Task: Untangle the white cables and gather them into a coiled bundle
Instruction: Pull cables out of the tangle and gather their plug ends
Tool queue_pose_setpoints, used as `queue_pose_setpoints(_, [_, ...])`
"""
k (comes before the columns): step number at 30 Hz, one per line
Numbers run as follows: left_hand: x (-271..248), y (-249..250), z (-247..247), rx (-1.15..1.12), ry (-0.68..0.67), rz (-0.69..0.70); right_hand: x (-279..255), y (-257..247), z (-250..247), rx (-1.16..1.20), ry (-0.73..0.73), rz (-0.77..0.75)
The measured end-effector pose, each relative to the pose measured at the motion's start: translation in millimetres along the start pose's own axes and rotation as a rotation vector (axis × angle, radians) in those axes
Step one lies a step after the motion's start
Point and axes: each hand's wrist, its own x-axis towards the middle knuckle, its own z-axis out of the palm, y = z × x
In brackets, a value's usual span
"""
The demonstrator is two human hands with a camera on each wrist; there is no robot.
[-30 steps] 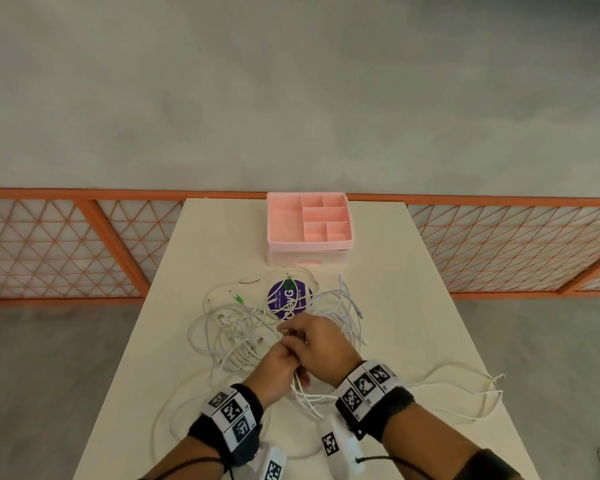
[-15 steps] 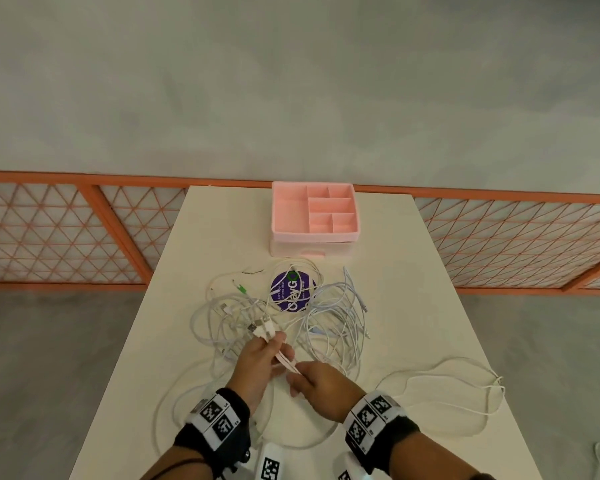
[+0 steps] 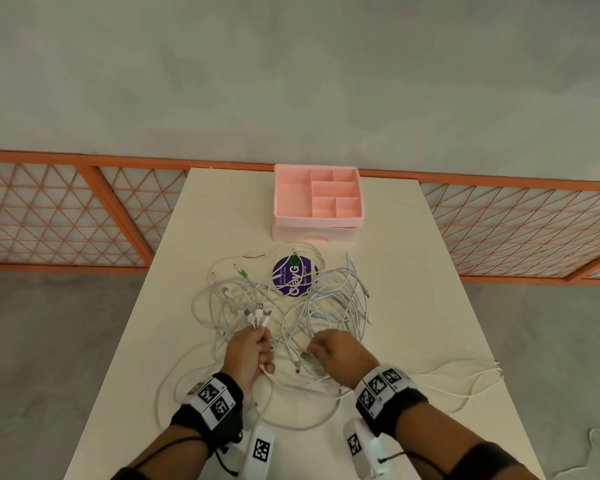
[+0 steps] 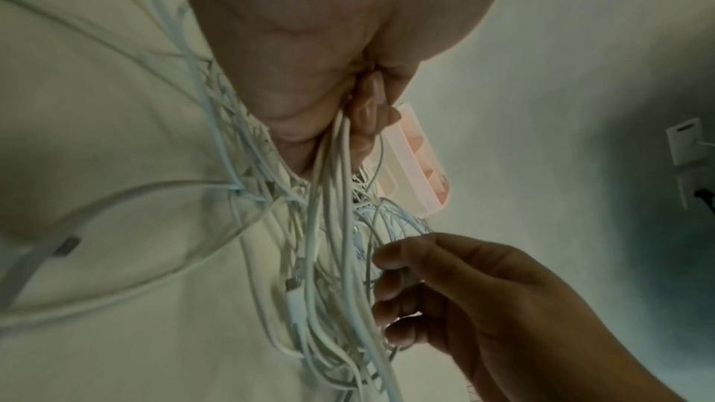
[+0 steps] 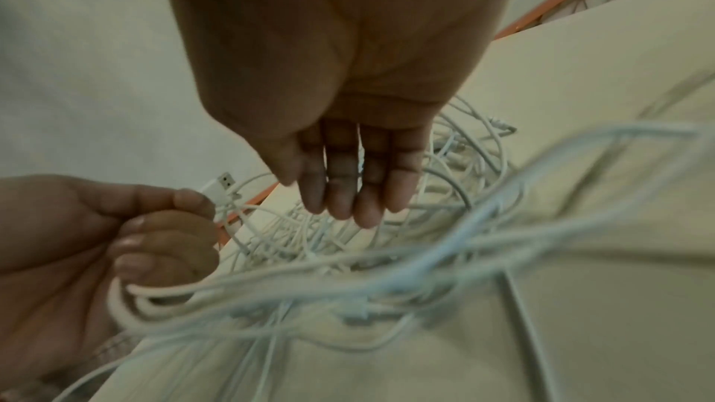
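A tangle of white cables (image 3: 329, 306) sprawls over the middle of the cream table (image 3: 420, 271). My left hand (image 3: 253, 348) grips a bunch of cable ends in its fist, with USB plugs (image 3: 257, 315) sticking out above the fingers; one plug (image 5: 222, 184) also shows in the right wrist view. The held strands (image 4: 332, 194) hang from this fist down into the pile. My right hand (image 3: 329, 351) hovers just right of it over the tangle, its fingers (image 5: 340, 191) loosely bent and side by side, with nothing plainly held. Its fingertips (image 4: 387, 256) sit right beside the strands.
A pink compartment organizer (image 3: 317, 199) stands at the table's far edge. A round purple sticker (image 3: 294, 276) lies under the cables, and a green-tipped plug (image 3: 243, 271) lies to its left. One loose cable (image 3: 465, 382) trails toward the right edge. An orange lattice railing (image 3: 66, 216) runs behind.
The hands have parted: my right hand let go of the cable it pinched beside the left hand and shifted right. My left hand keeps its bunch of plug ends.
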Motion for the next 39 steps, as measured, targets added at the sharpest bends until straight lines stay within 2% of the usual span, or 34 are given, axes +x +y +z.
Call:
queue_pose_setpoints(2, [1, 2, 4, 0.029, -0.008, 0.018, 10, 2, -1, -0.126, 0.031, 0.005])
queue_pose_setpoints(5, [3, 2, 10, 0.056, -0.026, 0.054, 16, 2, 9, -0.387, -0.056, 0.088])
queue_pose_setpoints(8, [5, 0, 12, 0.067, -0.069, 0.105, 13, 4, 21, -0.604, -0.119, 0.096])
queue_pose_setpoints(11, [5, 0, 12, 0.097, -0.107, 0.167, 12, 3, 23, -0.674, -0.106, 0.095])
queue_pose_setpoints(13, [4, 1, 13, 0.111, -0.124, 0.202, 13, 0, 16, -0.557, -0.123, 0.126])
queue_pose_setpoints(15, [4, 5, 14, 0.111, -0.131, 0.235, 13, -6, 2, -0.317, -0.077, 0.154])
queue_pose_setpoints(19, [6, 11, 19, 0.154, -0.108, 0.271, 15, -25, -29, 0.173, 0.209, 0.099])
queue_pose_setpoints(22, [5, 16, 32, 0.141, -0.128, 0.243, 12, -53, -49, 0.451, 0.340, 0.017])
queue_pose_setpoints(24, [1, 19, 42, 0.140, -0.164, 0.245, 11, -68, -55, 0.554, 0.414, -0.013])
queue_pose_setpoints(27, [-8, 23, 56, 0.159, -0.236, 0.281, 15, -78, -52, 0.600, 0.482, -0.012])
queue_pose_setpoints(30, [-11, 25, 68, 0.143, -0.261, 0.295, 14, -78, -48, 0.540, 0.524, 0.033])
queue_pose_setpoints(35, [-10, 24, 73, 0.205, -0.210, 0.338, 0, -81, -43, 0.535, 0.469, -0.037])
queue_pose_setpoints(39, [-6, 23, 72, 0.249, -0.117, 0.399, -3, -72, -39, 0.394, 0.446, -0.120])
